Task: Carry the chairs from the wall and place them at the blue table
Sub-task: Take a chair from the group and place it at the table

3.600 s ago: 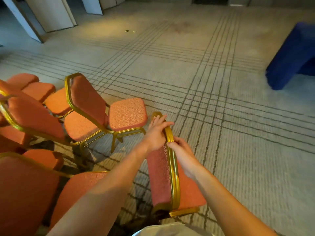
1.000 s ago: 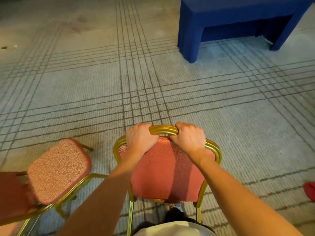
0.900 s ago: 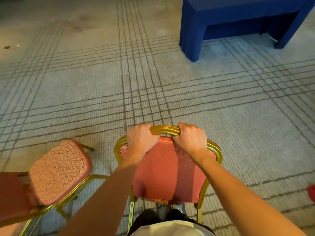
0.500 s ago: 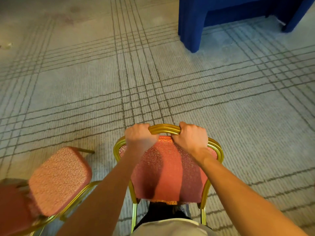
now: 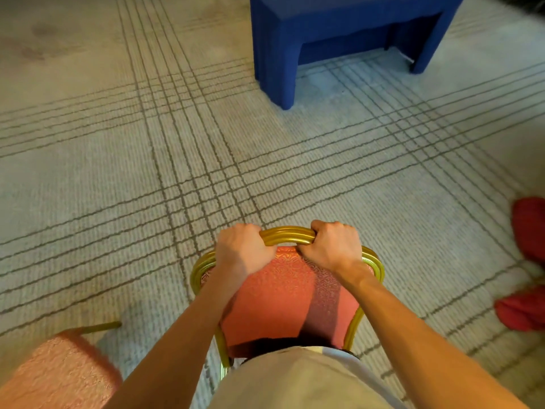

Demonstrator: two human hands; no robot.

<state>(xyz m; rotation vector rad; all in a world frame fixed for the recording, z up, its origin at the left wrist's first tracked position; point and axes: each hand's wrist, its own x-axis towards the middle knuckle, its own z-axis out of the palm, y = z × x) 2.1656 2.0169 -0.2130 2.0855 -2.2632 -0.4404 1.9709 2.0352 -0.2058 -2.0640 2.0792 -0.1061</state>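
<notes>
As left hand point(image 5: 241, 252), right hand point(image 5: 333, 249) grip its top, chair point(image 5: 283, 296) below

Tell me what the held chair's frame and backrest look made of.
Chair frame: likely metal tubing, glossy gold finish, bright highlights along its ribbed tubes. Backrest: seemingly woven fabric upholstery, orange-red, matte, fine patterned weave.

Coral-red upholstery with a fine swirling weave fills the gold-coloured tubular metal banquet chair point(image 5: 284, 296), set against a pale grey-beige ribbed carpet point(image 5: 88, 187) crossed by bands of thin dark grey lines. The cloth-draped table point(image 5: 274, 48) is solid deep blue; a second padded chair seat point(image 5: 56, 376) is speckled salmon pink.
</notes>
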